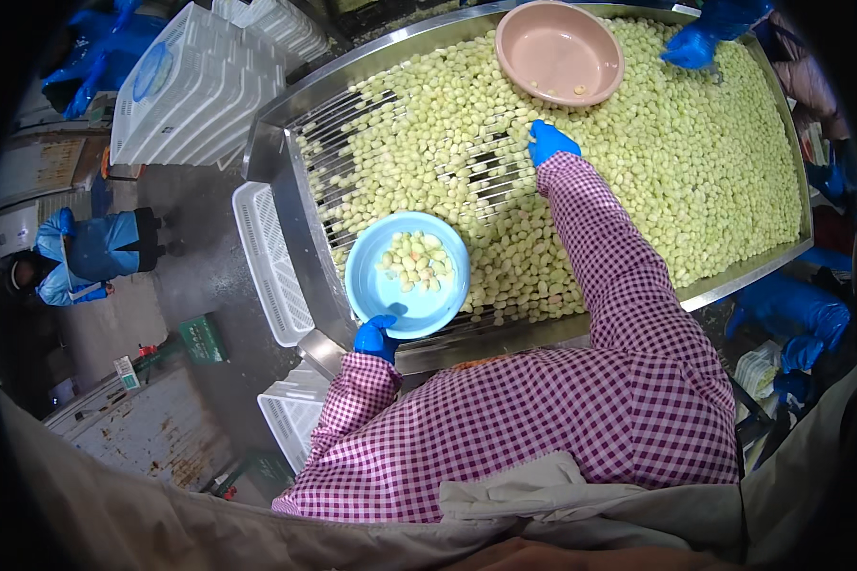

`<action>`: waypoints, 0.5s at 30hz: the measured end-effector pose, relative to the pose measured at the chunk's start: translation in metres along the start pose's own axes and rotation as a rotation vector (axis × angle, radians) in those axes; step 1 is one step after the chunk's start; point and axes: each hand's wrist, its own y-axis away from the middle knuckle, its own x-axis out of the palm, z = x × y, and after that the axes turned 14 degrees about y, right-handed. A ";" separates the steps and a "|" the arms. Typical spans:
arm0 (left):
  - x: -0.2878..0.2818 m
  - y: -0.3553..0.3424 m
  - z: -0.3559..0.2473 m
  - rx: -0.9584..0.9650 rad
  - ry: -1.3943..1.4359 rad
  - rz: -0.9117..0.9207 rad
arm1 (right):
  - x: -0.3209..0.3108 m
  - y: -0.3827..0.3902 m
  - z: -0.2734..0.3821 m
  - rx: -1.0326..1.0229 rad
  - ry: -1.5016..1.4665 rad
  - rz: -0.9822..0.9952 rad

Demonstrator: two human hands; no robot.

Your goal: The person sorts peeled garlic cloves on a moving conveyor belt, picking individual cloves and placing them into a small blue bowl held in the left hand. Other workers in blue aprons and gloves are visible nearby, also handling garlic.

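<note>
My left hand (376,339), in a blue glove, is closed on the near rim of a light blue basin (357,284). Several pale green fruits (416,260), some with reddish-brown marks, lie in that basin. Farther off, my right hand (550,144), gloved the same way, is low over a wide layer of small, oval, pale green fruits (657,181). Its fingers are bent together, and whatever may be between them is hidden. Just beyond it, a pink basin (552,48) rests on the fruits, with a few pieces inside.
The metal sorting table (307,243) has a raised rim and slatted bars showing at left. White crates (195,90) are stacked at far left, and a white basket (262,252) is beside the table. Another person's gloved hand (690,48) is over the fruits at far right.
</note>
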 end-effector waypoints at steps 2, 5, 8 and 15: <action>0.000 -0.002 -0.002 0.019 0.048 -0.025 | -0.001 0.004 0.012 -0.155 0.273 0.061; -0.004 -0.005 -0.014 0.063 -0.037 -0.039 | 0.009 0.012 0.033 -0.244 0.373 0.108; -0.007 -0.010 -0.017 0.099 -0.053 -0.049 | 0.017 0.018 0.044 -0.067 0.372 0.131; -0.012 -0.005 -0.019 0.234 -0.128 0.037 | -0.003 0.077 0.065 0.183 -0.244 0.180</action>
